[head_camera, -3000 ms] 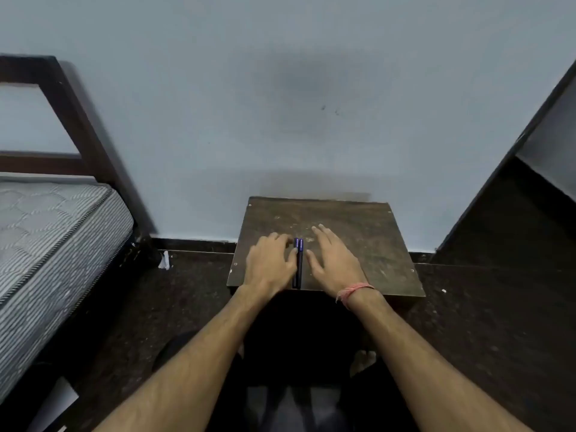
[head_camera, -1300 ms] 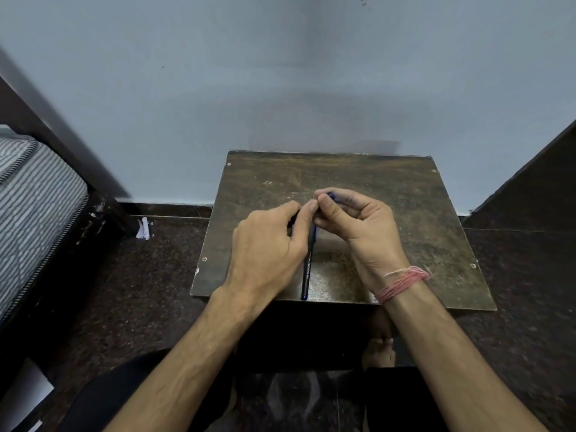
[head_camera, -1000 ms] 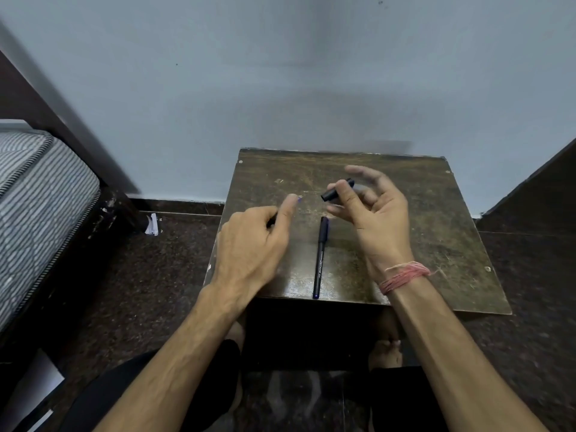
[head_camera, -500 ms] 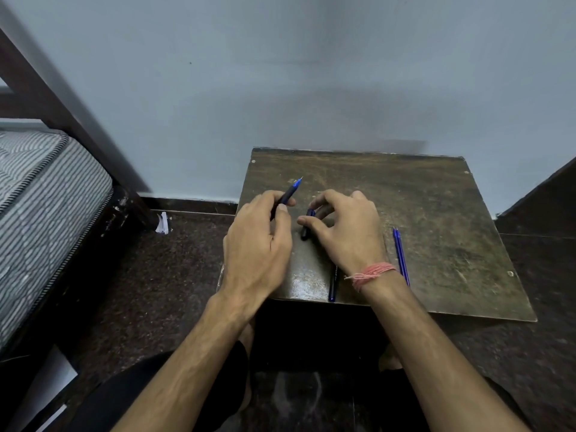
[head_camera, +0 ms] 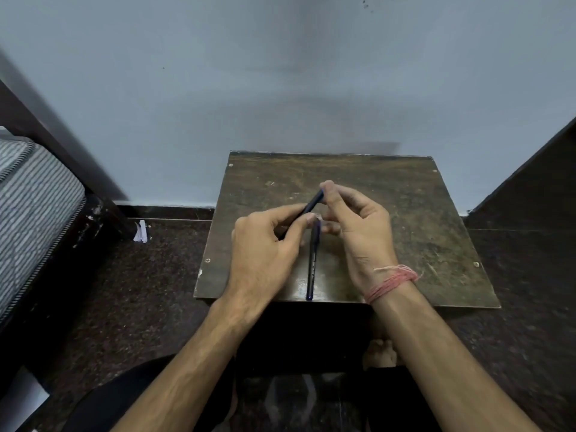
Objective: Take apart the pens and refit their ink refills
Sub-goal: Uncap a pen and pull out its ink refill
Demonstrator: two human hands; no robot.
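I count two pens over the wooden board (head_camera: 405,213). My left hand (head_camera: 265,254) is closed round the barrel of the raised pen (head_camera: 313,202), my right hand (head_camera: 358,226) pinching its far tip. It looks light, stiff and slick (grip mid-barrel). The second pen (head_camera: 312,263) lies flat, reaching the board's near edge.

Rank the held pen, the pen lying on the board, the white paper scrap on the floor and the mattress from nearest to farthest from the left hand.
1. Held pen, gripped in the left hand.
2. Lying pen, just right on the board.
3. Paper scrap, on the floor, left.
4. Mattress, far left.
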